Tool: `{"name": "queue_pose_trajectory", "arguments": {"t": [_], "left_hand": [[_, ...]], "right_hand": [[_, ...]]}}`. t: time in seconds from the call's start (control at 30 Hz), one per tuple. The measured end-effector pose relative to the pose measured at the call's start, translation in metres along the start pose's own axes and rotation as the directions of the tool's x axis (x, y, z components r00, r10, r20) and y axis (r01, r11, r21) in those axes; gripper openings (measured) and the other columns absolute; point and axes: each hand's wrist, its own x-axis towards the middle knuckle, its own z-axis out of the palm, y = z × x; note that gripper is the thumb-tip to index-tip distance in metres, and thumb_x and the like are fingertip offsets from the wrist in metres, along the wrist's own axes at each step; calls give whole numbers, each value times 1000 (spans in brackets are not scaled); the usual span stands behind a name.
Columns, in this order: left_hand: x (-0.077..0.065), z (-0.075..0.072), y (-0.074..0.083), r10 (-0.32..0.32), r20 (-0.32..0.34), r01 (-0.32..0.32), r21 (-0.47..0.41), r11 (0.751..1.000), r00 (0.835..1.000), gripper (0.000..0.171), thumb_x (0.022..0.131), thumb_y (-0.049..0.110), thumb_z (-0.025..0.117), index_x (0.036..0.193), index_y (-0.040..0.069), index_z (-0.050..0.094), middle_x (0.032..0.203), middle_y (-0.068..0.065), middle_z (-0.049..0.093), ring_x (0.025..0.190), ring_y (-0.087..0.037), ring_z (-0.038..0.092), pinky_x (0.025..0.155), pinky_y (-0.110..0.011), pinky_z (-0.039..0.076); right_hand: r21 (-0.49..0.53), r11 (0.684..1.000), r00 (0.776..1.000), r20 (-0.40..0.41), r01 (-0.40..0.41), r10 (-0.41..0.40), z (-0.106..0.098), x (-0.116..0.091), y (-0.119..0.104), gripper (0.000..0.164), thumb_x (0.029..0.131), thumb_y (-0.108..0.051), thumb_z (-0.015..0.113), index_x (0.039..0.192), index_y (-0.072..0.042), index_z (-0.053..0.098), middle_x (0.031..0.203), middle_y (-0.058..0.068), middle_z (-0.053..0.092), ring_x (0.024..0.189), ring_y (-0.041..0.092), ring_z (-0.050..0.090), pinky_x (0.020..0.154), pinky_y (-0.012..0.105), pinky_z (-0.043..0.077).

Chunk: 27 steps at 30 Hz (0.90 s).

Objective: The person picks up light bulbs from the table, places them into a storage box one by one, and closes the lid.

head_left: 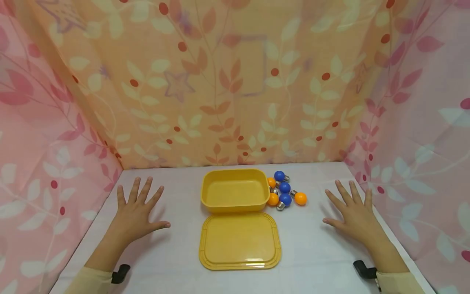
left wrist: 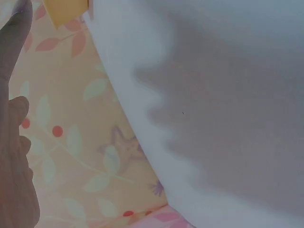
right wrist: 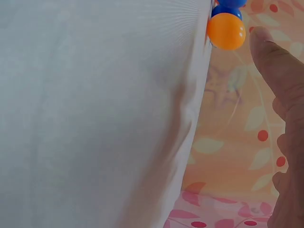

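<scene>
My left hand (head_left: 135, 216) is spread wide over the left part of the table, holding nothing. On the right, my right hand (head_left: 354, 214) is likewise spread, its thumb pointing inward. Between them stands a yellow plastic box (head_left: 235, 192), its inside bare. A matching yellow lid (head_left: 240, 241) lies flat in front of it. Beside the box's right wall is a cluster of small blue bulbs (head_left: 284, 188) and orange bulbs (head_left: 273, 199) with silver screw bases. Nearest the right hand is one orange bulb (head_left: 300, 198), also visible in the right wrist view.
A white cloth covers the table (head_left: 176, 253). Behind it hangs an orange leaf-patterned curtain (head_left: 220, 81), with a pink patterned curtain at the left (head_left: 55, 163) and another pink curtain on the right (head_left: 422, 143). Black wrist mounts sit on both forearms.
</scene>
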Motion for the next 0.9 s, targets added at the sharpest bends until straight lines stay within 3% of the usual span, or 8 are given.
{"name": "queue_pose_trajectory", "arguments": {"t": [0.3,0.57,0.7,0.9], "left_hand": [[11,5,15,-17,16,18,-36,999,1000,119,73,95,52,164,24,25,173,-15,-2,156,-41,-19,114,-80,-13],[25,11,31,-30,68,40,-141,989,997,120,74,94,52,166,23,20,172,-18,0,155,-42,-21,114,-79,-15],[32,13,39,-55,116,81,-235,969,992,121,76,92,54,167,23,14,172,-17,-5,155,-41,-23,113,-75,-22],[46,17,50,-81,157,140,-406,903,984,120,80,81,65,167,23,5,172,-15,-8,155,-42,-20,114,-73,-24]], "right_hand": [[-10,999,999,27,-32,32,-1,13,-6,100,79,-74,71,161,-27,36,170,16,21,155,50,2,115,74,-20],[19,997,996,51,-69,68,2,20,-12,101,79,-73,71,161,-26,36,169,17,22,155,52,6,114,72,-23],[65,994,996,44,-86,84,4,23,-16,99,80,-70,73,160,-24,37,169,18,23,154,52,10,115,73,-20],[154,980,992,41,-126,121,5,28,-22,97,83,-67,73,161,-22,37,168,20,23,154,53,9,115,76,-16]]}}
